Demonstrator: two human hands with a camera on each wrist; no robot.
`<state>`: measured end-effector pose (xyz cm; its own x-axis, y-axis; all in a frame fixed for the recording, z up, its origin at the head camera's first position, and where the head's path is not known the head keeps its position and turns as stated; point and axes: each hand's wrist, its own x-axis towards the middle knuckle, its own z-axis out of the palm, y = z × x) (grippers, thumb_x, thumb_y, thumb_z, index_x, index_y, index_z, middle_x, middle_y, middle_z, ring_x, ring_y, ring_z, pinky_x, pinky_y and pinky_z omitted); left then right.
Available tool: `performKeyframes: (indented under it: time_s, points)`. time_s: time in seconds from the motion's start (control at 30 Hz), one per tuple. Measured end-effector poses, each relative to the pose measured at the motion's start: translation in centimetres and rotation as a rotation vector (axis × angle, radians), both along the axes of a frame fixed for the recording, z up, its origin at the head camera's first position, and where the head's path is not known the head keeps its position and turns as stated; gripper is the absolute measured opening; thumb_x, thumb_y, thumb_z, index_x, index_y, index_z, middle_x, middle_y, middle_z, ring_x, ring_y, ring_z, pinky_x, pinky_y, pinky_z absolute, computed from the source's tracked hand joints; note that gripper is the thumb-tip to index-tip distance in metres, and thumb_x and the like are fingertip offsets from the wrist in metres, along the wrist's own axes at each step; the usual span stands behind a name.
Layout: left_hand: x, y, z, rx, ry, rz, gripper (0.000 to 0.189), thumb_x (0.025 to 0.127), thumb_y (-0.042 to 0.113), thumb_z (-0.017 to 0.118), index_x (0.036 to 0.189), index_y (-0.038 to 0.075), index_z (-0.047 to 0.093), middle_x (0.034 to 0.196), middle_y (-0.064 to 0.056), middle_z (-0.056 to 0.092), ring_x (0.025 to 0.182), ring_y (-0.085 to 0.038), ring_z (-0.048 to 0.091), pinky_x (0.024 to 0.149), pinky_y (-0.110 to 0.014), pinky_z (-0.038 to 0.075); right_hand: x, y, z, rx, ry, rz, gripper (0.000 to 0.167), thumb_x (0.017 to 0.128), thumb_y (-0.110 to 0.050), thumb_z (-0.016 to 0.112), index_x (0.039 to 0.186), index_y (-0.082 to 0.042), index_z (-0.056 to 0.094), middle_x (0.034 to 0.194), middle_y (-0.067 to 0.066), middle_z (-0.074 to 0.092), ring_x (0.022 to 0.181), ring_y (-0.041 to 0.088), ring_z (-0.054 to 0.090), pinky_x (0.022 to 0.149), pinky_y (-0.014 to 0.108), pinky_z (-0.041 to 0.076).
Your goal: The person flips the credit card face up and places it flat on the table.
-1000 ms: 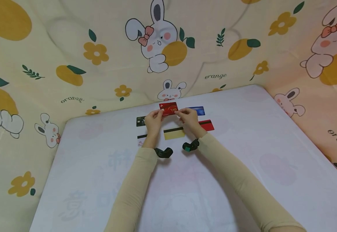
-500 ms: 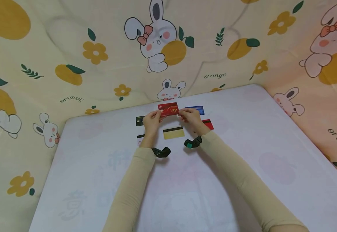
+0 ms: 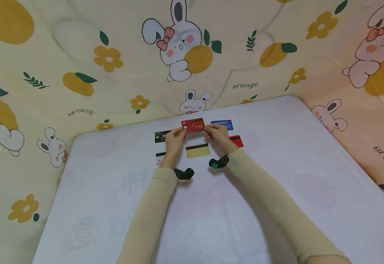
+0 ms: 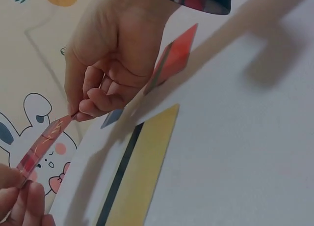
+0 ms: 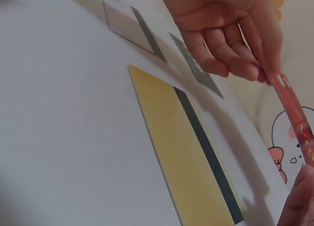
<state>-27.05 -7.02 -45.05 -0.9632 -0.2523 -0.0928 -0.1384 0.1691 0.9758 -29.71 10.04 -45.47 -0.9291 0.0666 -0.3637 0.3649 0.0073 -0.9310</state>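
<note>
A red VIP card (image 3: pixel 193 125) is held up above the table between both hands, its printed face toward the head camera. My left hand (image 3: pixel 174 140) pinches its left edge between thumb and fingers. At the opposite edge my right hand (image 3: pixel 219 135) pinches it the same way. Both wrist views show the red card (image 4: pixel 45 143) nearly edge-on, raised off the surface, and in the right wrist view the card (image 5: pixel 293 108) looks slightly bowed. Below the hands lies a gold card (image 3: pixel 198 151) with a black stripe.
On the white table (image 3: pixel 212 220) lie a dark green card (image 3: pixel 160 136) and a pale card (image 3: pixel 160 158) at left, partly behind my left hand. A blue card (image 3: pixel 225 124) and a red striped card (image 3: pixel 236 141) lie at right. A rabbit-print cloth (image 3: pixel 112 91) hangs behind.
Both hands shifted slightly, and my right hand moved a little outward along the red VIP card, uncovering more of its face. The cards on the table stay in place.
</note>
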Motion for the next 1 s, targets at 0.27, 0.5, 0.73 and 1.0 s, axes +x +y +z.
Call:
performKeyframes:
  time_s: [0.27,0.5,0.73,1.0]
  points:
    - [-0.2,0.2,-0.4,-0.182,-0.017,-0.021,0.032,0.093,0.022,0.062,0.120,0.006,0.067,0.106,-0.014,0.072,0.084,-0.013,0.058,0.069,-0.018,0.046,-0.1,-0.1,-0.1,0.026,-0.011,-0.043,0.027,0.094,-0.014,0.060,0.116,0.001,0.066,0.080,0.001,0.062,0.059,0.006,0.055,0.057,0.012,0.050]
    - [0.0,0.1,-0.9,-0.237,-0.025,0.045,0.027,0.090,0.022,0.067,0.111,0.006,0.071,0.105,-0.014,0.074,0.096,-0.022,0.068,0.084,-0.033,0.054,-0.4,-0.4,-0.7,0.071,-0.025,-0.048,0.025,0.092,-0.014,0.063,0.113,0.000,0.069,0.068,-0.004,0.061,0.055,0.004,0.055,0.055,0.012,0.049]
    - [-0.3,0.1,-1.4,-0.277,-0.022,0.085,0.024,0.087,0.021,0.070,0.105,0.006,0.074,0.098,-0.013,0.076,0.087,-0.023,0.072,0.072,-0.026,0.051,-0.4,-0.8,-1.1,0.080,-0.023,-0.059,0.024,0.092,-0.012,0.063,0.111,0.002,0.069,0.070,-0.002,0.061,0.053,0.004,0.054,0.053,0.012,0.049]
    - [-0.4,0.4,-1.6,-0.353,-0.019,0.070,0.022,0.089,0.016,0.067,0.107,0.005,0.073,0.100,-0.014,0.075,0.095,-0.026,0.069,0.084,-0.038,0.053,-0.3,-1.2,-1.1,0.114,0.010,-0.086,0.022,0.092,-0.010,0.063,0.108,0.003,0.070,0.071,0.000,0.062,0.052,0.004,0.054,0.051,0.012,0.048]
